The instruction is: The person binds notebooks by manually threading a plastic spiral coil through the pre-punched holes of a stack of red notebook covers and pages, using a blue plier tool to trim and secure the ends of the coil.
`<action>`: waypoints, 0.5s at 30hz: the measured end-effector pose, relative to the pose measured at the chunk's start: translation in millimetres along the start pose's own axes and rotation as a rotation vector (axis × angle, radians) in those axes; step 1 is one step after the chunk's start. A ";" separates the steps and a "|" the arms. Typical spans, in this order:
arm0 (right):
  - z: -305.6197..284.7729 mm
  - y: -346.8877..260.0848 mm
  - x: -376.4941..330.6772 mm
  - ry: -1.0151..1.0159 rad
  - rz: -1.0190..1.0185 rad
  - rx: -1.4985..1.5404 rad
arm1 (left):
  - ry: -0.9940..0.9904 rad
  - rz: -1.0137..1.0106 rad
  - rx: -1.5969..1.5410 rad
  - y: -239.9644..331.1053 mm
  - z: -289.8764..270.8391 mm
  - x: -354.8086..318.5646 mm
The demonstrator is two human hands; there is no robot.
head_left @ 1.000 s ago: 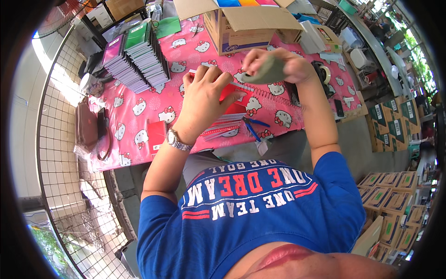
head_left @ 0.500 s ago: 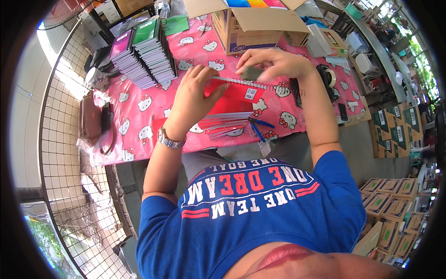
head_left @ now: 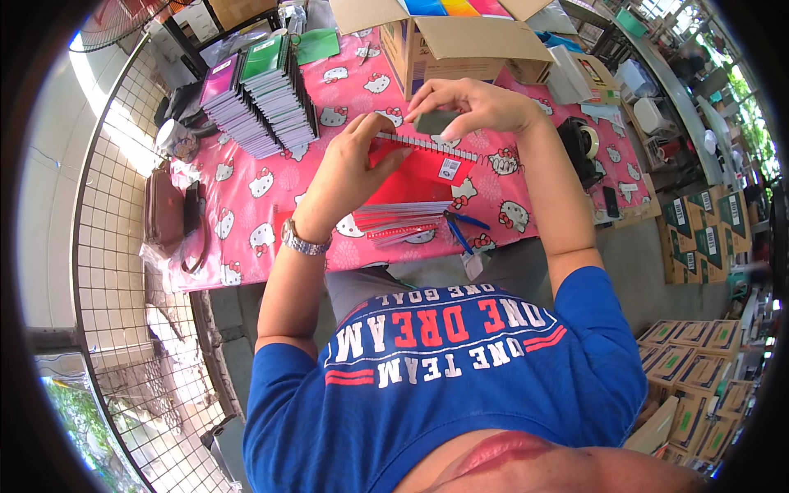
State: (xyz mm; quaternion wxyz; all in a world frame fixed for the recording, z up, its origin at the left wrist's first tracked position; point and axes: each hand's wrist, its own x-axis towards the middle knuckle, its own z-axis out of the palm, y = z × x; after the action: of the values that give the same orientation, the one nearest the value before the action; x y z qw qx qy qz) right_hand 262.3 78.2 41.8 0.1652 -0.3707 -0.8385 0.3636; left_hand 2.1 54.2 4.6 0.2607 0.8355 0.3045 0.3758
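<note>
A: In the head view, where is the red notebook?

B: The red notebook (head_left: 411, 177) lies near the middle of a pink-covered surface (head_left: 238, 195), over a stack of red notebooks (head_left: 393, 220), its bound edge turned away from the wearer.

A: And the hands?

B: The left hand (head_left: 349, 164) lies over its far left corner. The thumb rests on the cover and the other fingers curl at the bound edge; their tips are hidden, so I cannot tell whether they clamp it. The right hand (head_left: 477, 107) is raised just beyond that edge, thumb and fingers together on a small dark green piece (head_left: 433, 122), whose kind I cannot make out.

A: How would the notebook handle?

B: Probably light and bendable, with a smooth cover that could slide. I would hold it by a plain side edge, sparing the wire coil (head_left: 431, 147), which looks easy to bend.

A: Its looks?

B: Bright, glossy red, with a white label (head_left: 449, 169) near the far right corner and pale coil loops along the far edge. Blue-handled pliers (head_left: 465, 223) lie just right of the stack.
</note>
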 end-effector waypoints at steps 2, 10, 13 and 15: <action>4.8 8.1 3.7 -0.122 -0.437 0.777 | 0.032 0.059 0.000 -5.2 1.8 -0.2; 11.0 11.7 8.0 -0.101 -0.272 0.597 | 0.007 -0.029 0.000 -7.4 -0.9 -0.3; 29.5 84.0 2.3 0.103 0.125 0.222 | 0.064 -0.013 0.007 -8.9 1.9 -0.9; 61.2 147.8 -13.4 0.260 0.483 -0.077 | 0.065 -0.035 0.012 -8.1 1.5 0.6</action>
State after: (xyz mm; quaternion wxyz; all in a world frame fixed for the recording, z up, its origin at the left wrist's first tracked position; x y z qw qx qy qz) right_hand 311.9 106.5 -108.2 0.1659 -0.6093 -0.7108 0.3097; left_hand 1.1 59.9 -1.4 0.2521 0.8189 0.3296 0.3965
